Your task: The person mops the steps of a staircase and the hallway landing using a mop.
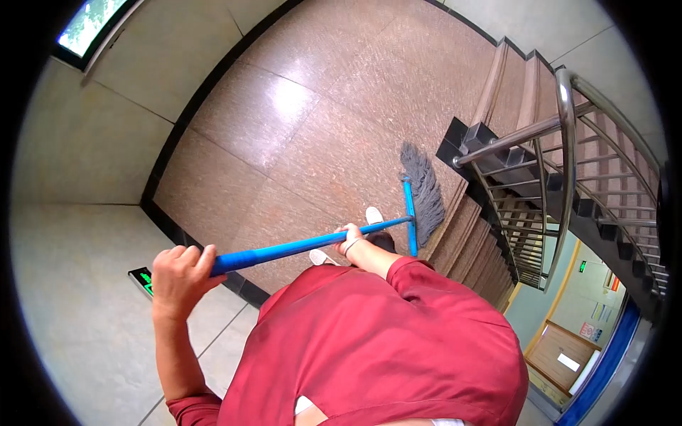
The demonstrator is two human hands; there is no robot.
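A mop with a blue handle (291, 247) slants across my body, its thick grip end at the left. My left hand (183, 277) is closed around that grip end, raised near the left wall. Lower on the shaft, my right hand (349, 236) wraps round the handle in front of my red top. The grey string mop head (424, 195), on its blue crossbar (410, 216), lies on the brown stone floor (320, 149) beside the top edge of the descending stairs.
Steps (465, 238) go down at the right, and another flight (522, 78) goes up beyond. A metal railing (566, 142) stands between them. My white-tipped shoes (374, 215) are close to the mop. A green lit sign (143, 280) sits low on the left wall, with a window (89, 28) above.
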